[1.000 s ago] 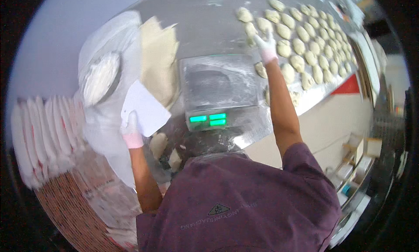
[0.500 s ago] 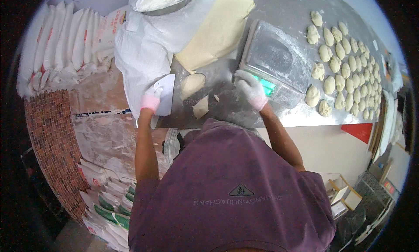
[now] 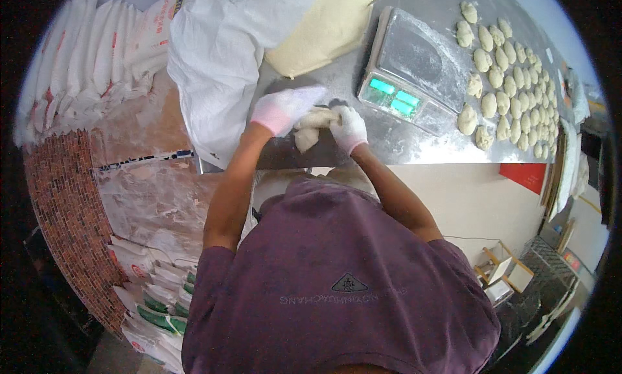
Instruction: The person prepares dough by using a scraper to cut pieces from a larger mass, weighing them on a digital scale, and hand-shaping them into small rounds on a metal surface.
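My left hand (image 3: 275,113), in a white glove with a pink cuff, is closed on a flat white dough scraper (image 3: 311,95), seen nearly edge-on. Just right of it, my gloved right hand (image 3: 348,128) grips one end of a piece of dough (image 3: 319,117). A smaller dough scrap (image 3: 306,139) lies below that piece, by the near edge of the steel table. Beyond my hands spreads a large slab of dough (image 3: 317,40), partly covered by a white cloth (image 3: 214,69).
A digital scale (image 3: 414,60) with lit green displays stands to the right, dusted with flour. Farther right, several rows of dough lumps (image 3: 502,100) cover the steel table (image 3: 414,147). White sacks (image 3: 78,56) are stacked at the left, with more sacks (image 3: 155,303) lower down.
My left hand has moved right with the scraper, over the small dough pieces. The right hand has left the scale's front, come left and taken hold of dough. The view has shifted slightly.
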